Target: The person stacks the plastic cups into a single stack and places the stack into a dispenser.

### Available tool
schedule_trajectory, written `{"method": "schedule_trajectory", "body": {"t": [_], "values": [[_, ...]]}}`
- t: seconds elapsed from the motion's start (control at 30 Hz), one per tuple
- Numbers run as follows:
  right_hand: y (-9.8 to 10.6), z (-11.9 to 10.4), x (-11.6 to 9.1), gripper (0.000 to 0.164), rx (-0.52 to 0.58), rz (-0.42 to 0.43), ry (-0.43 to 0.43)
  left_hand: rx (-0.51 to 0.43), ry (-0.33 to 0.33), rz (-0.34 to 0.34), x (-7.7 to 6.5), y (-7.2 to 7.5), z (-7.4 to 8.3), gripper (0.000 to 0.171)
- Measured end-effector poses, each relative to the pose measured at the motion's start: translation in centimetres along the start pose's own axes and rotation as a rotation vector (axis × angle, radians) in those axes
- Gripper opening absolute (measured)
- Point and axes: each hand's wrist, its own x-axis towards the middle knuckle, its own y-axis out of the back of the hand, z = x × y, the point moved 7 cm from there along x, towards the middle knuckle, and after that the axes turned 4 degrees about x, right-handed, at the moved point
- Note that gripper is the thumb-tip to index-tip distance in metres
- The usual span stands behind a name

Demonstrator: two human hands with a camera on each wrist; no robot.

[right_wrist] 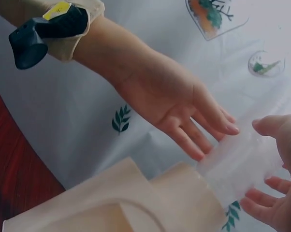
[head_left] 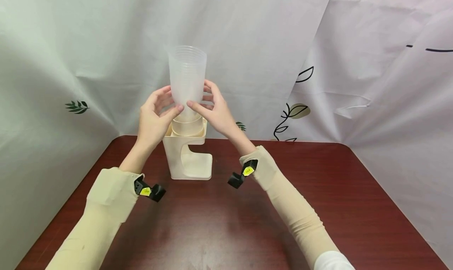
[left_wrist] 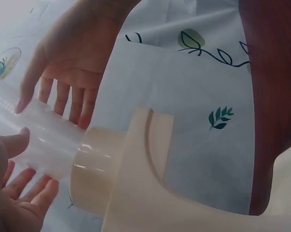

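Observation:
A stack of clear plastic cups (head_left: pixel 187 71) stands upright, its bottom end in the round collar (head_left: pixel 188 127) of a cream cup dispenser (head_left: pixel 174 156). My left hand (head_left: pixel 154 114) holds the stack low on its left side, thumb in front and fingers round the back. On the opposite side my right hand (head_left: pixel 220 112) grips it the same way, the thumb tips close together. From the left wrist, the cups (left_wrist: pixel 44 135) show between both hands, just above the collar (left_wrist: pixel 94 169). The right wrist view also has the cups (right_wrist: pixel 242 154) entering the collar.
The dispenser's open lower shelf (head_left: pixel 198 166) faces right on a dark red table (head_left: pixel 226 226). Behind the table hangs a pale cloth (head_left: pixel 255 46) printed with leaves. A black wrist camera (head_left: pixel 150 190) juts from the left cuff, another wrist camera (head_left: pixel 242 174) from the right.

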Motion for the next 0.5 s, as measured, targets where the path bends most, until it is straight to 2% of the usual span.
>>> {"method": "schedule_trajectory", "body": {"t": [0.2, 0.37, 0.5], "values": [[-0.2, 1.8, 0.1, 0.069, -0.059, -0.029, -0.082, 0.105, 0.047, -0.054, -0.3, -0.1, -1.0, 0.058], [-0.5, 2.8, 0.0, 0.068, -0.128, -0.054, -0.105, 0.219, 0.07, -0.082, -0.7, 0.1, -1.6, 0.061], [-0.6, 3.4, -0.2, 0.068, -0.172, -0.069, -0.12, 0.261, 0.087, -0.094, -0.9, 0.2, -2.0, 0.06]]}}
